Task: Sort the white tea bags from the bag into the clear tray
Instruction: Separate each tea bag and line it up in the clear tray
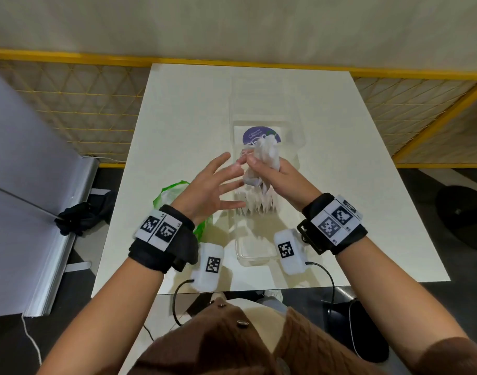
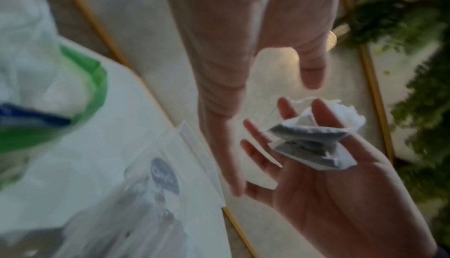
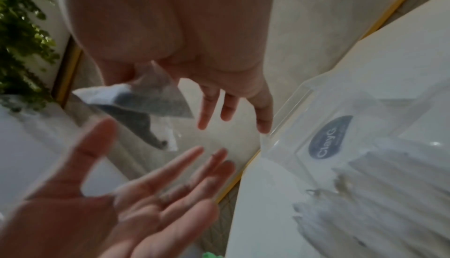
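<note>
My right hand grips a bunch of white tea bags above the far part of the clear tray. The left wrist view shows the thumb pressed across these tea bags. Beside it on the left, my left hand hovers open with fingers spread, holding nothing. A row of tea bags stands inside the tray, under both hands. The green and white plastic bag lies on the table, partly hidden behind my left wrist. In the right wrist view the held tea bags hang from my fingers.
The tray stands lengthwise on a white table and bears a purple round label. Two white tagged blocks with cables sit near the table's front edge. A yellow-framed mesh fence surrounds the table.
</note>
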Action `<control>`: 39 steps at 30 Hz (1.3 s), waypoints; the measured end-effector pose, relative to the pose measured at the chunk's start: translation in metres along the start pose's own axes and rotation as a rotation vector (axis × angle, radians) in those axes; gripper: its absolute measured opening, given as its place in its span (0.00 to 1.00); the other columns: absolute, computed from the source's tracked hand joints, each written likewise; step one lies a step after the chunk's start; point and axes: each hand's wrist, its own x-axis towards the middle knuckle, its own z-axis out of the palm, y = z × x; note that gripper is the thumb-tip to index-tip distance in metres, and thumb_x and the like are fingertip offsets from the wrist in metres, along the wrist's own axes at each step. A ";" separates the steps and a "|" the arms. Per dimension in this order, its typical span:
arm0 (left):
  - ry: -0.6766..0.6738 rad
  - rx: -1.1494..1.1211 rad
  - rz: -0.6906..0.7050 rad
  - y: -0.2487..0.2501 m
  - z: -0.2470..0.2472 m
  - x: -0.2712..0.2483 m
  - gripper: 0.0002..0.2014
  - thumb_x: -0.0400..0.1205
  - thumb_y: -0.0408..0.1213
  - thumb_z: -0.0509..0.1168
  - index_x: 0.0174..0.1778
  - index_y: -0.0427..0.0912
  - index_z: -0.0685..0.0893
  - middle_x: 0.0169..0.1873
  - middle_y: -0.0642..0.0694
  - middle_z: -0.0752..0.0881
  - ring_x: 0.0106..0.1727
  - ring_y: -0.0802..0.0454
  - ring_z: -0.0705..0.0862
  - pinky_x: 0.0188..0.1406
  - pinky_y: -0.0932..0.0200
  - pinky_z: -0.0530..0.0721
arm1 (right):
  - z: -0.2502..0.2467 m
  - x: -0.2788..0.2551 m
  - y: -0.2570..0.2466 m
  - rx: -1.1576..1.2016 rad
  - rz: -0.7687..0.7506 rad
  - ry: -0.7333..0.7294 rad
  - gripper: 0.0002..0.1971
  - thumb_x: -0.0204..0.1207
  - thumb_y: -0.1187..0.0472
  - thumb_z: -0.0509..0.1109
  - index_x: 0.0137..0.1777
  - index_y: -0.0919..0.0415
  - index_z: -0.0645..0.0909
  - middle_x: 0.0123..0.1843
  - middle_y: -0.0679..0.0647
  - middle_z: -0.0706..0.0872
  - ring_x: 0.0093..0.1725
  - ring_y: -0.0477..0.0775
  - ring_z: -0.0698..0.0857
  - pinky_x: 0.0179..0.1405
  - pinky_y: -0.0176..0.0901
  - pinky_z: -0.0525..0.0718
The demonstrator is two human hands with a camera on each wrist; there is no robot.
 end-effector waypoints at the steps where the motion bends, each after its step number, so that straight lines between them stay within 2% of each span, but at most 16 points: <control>1: -0.041 -0.082 -0.030 0.001 0.000 0.000 0.33 0.68 0.49 0.72 0.71 0.52 0.74 0.60 0.44 0.84 0.62 0.47 0.83 0.53 0.42 0.86 | 0.001 -0.001 -0.004 0.030 -0.013 -0.018 0.10 0.84 0.55 0.57 0.54 0.51 0.80 0.46 0.40 0.83 0.46 0.32 0.83 0.41 0.22 0.77; 3: -0.138 -0.177 -0.067 0.002 0.005 0.000 0.23 0.72 0.43 0.68 0.65 0.47 0.81 0.55 0.41 0.86 0.57 0.43 0.85 0.51 0.41 0.86 | 0.005 -0.004 -0.011 0.083 -0.024 -0.049 0.11 0.84 0.56 0.55 0.54 0.48 0.79 0.51 0.33 0.81 0.49 0.26 0.83 0.44 0.20 0.77; 5: -0.178 -0.228 -0.047 0.002 0.010 -0.001 0.16 0.76 0.42 0.67 0.60 0.44 0.83 0.54 0.40 0.85 0.51 0.44 0.87 0.46 0.43 0.87 | 0.009 -0.006 -0.016 0.094 -0.034 -0.078 0.10 0.84 0.56 0.55 0.55 0.46 0.78 0.54 0.30 0.80 0.52 0.27 0.83 0.48 0.22 0.80; 8: -0.143 -0.247 0.012 0.003 0.014 -0.001 0.14 0.78 0.40 0.62 0.58 0.41 0.81 0.51 0.40 0.83 0.42 0.50 0.88 0.42 0.49 0.88 | 0.014 -0.006 -0.017 0.055 -0.063 -0.038 0.09 0.84 0.58 0.58 0.56 0.45 0.77 0.58 0.41 0.82 0.57 0.35 0.83 0.58 0.28 0.80; 11: -0.117 -0.234 0.023 0.001 0.010 0.000 0.14 0.82 0.35 0.57 0.63 0.39 0.78 0.53 0.40 0.84 0.44 0.51 0.88 0.41 0.51 0.88 | 0.011 -0.007 -0.013 -0.062 -0.057 0.031 0.10 0.79 0.49 0.64 0.59 0.41 0.77 0.62 0.51 0.83 0.63 0.49 0.82 0.63 0.44 0.81; 12: -0.099 -0.219 0.022 0.000 0.009 0.000 0.14 0.84 0.34 0.56 0.64 0.38 0.77 0.54 0.40 0.84 0.46 0.50 0.88 0.42 0.51 0.89 | 0.009 -0.009 -0.015 -0.076 -0.044 0.059 0.10 0.78 0.48 0.66 0.59 0.40 0.77 0.60 0.54 0.83 0.61 0.53 0.83 0.58 0.48 0.84; 13: -0.080 -0.197 0.019 -0.001 0.008 0.001 0.15 0.85 0.34 0.55 0.66 0.37 0.76 0.55 0.40 0.84 0.48 0.50 0.88 0.43 0.52 0.89 | 0.006 -0.010 -0.017 -0.063 -0.026 0.084 0.10 0.78 0.49 0.66 0.59 0.42 0.77 0.58 0.53 0.83 0.55 0.54 0.84 0.49 0.49 0.85; 15: -0.053 -0.145 0.012 -0.003 0.007 0.001 0.16 0.85 0.33 0.55 0.69 0.35 0.74 0.57 0.38 0.83 0.49 0.49 0.87 0.45 0.51 0.89 | 0.000 -0.010 -0.020 -0.073 -0.006 0.130 0.12 0.78 0.51 0.67 0.61 0.46 0.77 0.55 0.52 0.81 0.45 0.48 0.82 0.31 0.42 0.83; 18: -0.055 -0.118 0.012 -0.005 0.008 0.000 0.16 0.85 0.33 0.56 0.69 0.38 0.73 0.56 0.40 0.83 0.47 0.51 0.88 0.45 0.51 0.88 | -0.005 -0.006 -0.023 -0.211 -0.048 0.164 0.10 0.77 0.55 0.70 0.58 0.50 0.81 0.56 0.51 0.81 0.42 0.41 0.80 0.23 0.37 0.81; 21: -0.073 -0.112 0.059 -0.008 0.007 -0.001 0.18 0.83 0.29 0.59 0.66 0.50 0.73 0.55 0.48 0.83 0.48 0.53 0.88 0.41 0.53 0.89 | -0.010 -0.003 -0.025 -0.232 -0.034 0.128 0.09 0.77 0.60 0.70 0.56 0.56 0.83 0.51 0.52 0.82 0.39 0.49 0.84 0.25 0.37 0.83; 23: -0.060 -0.098 0.091 -0.009 0.006 0.000 0.19 0.82 0.26 0.60 0.63 0.53 0.75 0.55 0.50 0.83 0.46 0.54 0.89 0.38 0.56 0.88 | -0.014 -0.002 -0.027 -0.239 0.000 0.098 0.12 0.74 0.61 0.73 0.57 0.53 0.82 0.51 0.52 0.81 0.45 0.50 0.82 0.30 0.41 0.87; 25: -0.027 -0.093 0.095 -0.009 0.006 0.002 0.16 0.82 0.25 0.60 0.59 0.49 0.78 0.52 0.47 0.83 0.43 0.54 0.89 0.35 0.58 0.88 | -0.017 -0.001 -0.028 -0.260 0.041 0.055 0.12 0.73 0.61 0.74 0.56 0.53 0.83 0.51 0.52 0.80 0.47 0.50 0.83 0.35 0.44 0.89; 28: 0.020 -0.112 0.078 -0.010 0.008 0.004 0.11 0.81 0.24 0.61 0.55 0.42 0.79 0.49 0.44 0.84 0.38 0.54 0.89 0.32 0.59 0.88 | -0.020 -0.001 -0.029 -0.256 0.065 0.022 0.04 0.74 0.65 0.72 0.44 0.55 0.82 0.46 0.57 0.80 0.40 0.52 0.85 0.39 0.47 0.90; 30: 0.036 -0.121 0.074 -0.012 0.008 0.006 0.09 0.81 0.25 0.61 0.53 0.41 0.79 0.48 0.44 0.84 0.38 0.54 0.89 0.32 0.59 0.88 | -0.022 0.000 -0.028 -0.262 0.083 0.035 0.07 0.75 0.67 0.71 0.39 0.55 0.80 0.42 0.56 0.80 0.39 0.51 0.85 0.41 0.49 0.90; 34: 0.068 -0.136 0.065 -0.017 0.009 0.012 0.06 0.84 0.32 0.60 0.52 0.38 0.80 0.49 0.42 0.84 0.41 0.53 0.88 0.33 0.59 0.88 | -0.021 0.001 -0.025 -0.225 0.110 0.096 0.04 0.76 0.64 0.69 0.41 0.62 0.79 0.44 0.54 0.80 0.40 0.50 0.83 0.37 0.46 0.90; 39: 0.090 -0.225 0.059 -0.020 0.010 0.015 0.11 0.84 0.37 0.59 0.55 0.33 0.77 0.50 0.38 0.82 0.46 0.48 0.86 0.35 0.59 0.87 | -0.023 0.002 -0.024 -0.172 0.123 0.206 0.09 0.77 0.63 0.68 0.46 0.71 0.77 0.43 0.55 0.78 0.41 0.50 0.82 0.34 0.45 0.90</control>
